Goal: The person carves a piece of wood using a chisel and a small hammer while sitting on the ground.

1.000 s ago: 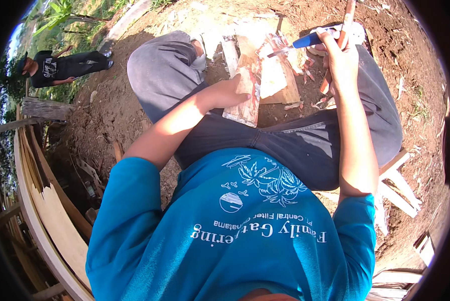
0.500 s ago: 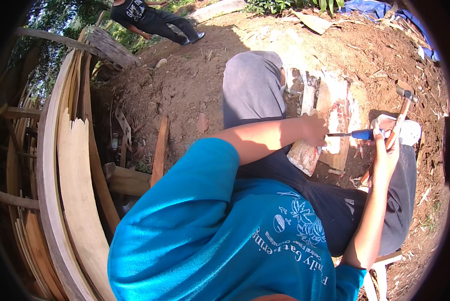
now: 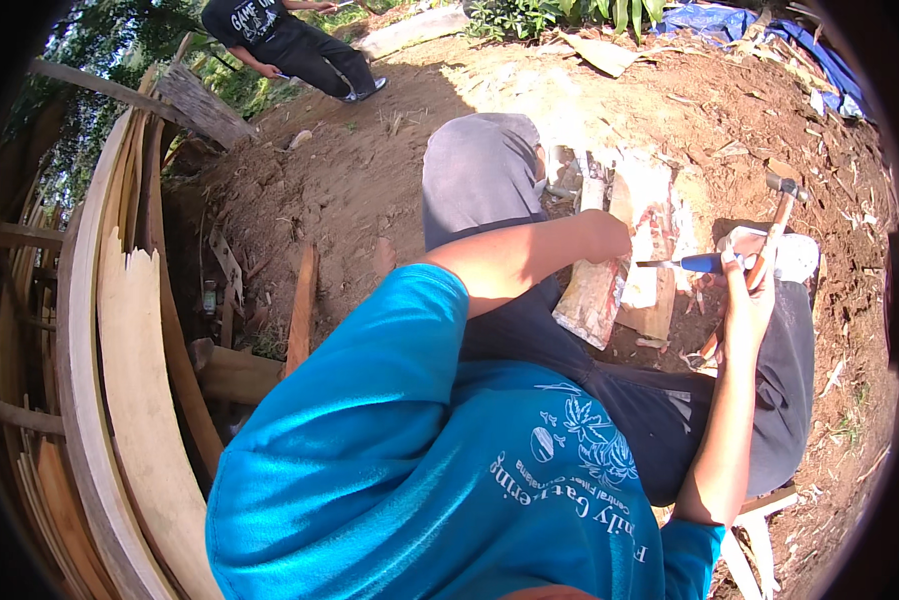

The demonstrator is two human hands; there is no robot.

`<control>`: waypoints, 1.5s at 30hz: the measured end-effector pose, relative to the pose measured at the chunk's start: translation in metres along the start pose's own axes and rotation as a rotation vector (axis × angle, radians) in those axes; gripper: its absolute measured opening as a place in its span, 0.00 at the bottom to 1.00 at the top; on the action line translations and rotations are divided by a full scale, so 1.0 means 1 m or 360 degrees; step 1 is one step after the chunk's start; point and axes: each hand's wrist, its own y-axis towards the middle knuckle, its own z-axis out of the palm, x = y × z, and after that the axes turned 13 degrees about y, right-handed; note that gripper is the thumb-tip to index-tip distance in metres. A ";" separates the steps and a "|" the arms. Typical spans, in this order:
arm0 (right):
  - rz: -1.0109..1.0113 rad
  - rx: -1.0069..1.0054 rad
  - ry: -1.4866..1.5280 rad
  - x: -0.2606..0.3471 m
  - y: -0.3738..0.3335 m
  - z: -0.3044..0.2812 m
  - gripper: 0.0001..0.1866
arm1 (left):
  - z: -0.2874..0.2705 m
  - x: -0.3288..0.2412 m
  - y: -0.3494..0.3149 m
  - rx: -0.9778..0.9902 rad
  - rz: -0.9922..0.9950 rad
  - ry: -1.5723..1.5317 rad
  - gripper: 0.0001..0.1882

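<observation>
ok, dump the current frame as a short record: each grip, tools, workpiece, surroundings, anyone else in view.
right grip: holding blue-handled chisel and hammer together
chisel blade: pointing left, toward the left grip
left grip: over the near wood block; contact unclear
beside block: pale board
ground: brown soil with scattered wood bits
left side: long planks
upper right: blue tarp
other person: standing upper left, dark clothes, head out of view
</observation>
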 end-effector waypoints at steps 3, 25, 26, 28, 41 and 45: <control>0.0141 -0.0018 -0.0118 0.013 -0.005 0.004 0.13 | -0.014 0.005 -0.007 0.0070 0.0032 0.0028 0.09; 0.0105 -0.0091 -0.0029 0.018 0.009 -0.009 0.11 | 0.027 -0.040 0.058 0.0193 0.0348 0.0414 0.08; 0.0047 -0.0106 0.0004 0.020 0.010 -0.009 0.10 | 0.030 -0.037 0.059 0.0195 0.0459 0.0490 0.08; -0.0095 -0.0199 0.0058 0.028 0.008 -0.012 0.09 | 0.007 -0.036 0.058 0.0157 0.0535 0.0498 0.09; -0.0216 -0.0829 0.0598 0.072 0.022 -0.058 0.12 | -0.063 0.037 0.027 0.0238 -0.0140 -0.0146 0.25; -0.0290 -0.0795 0.0687 0.068 0.023 -0.054 0.11 | -0.034 0.043 0.029 0.0387 -0.0443 -0.0918 0.36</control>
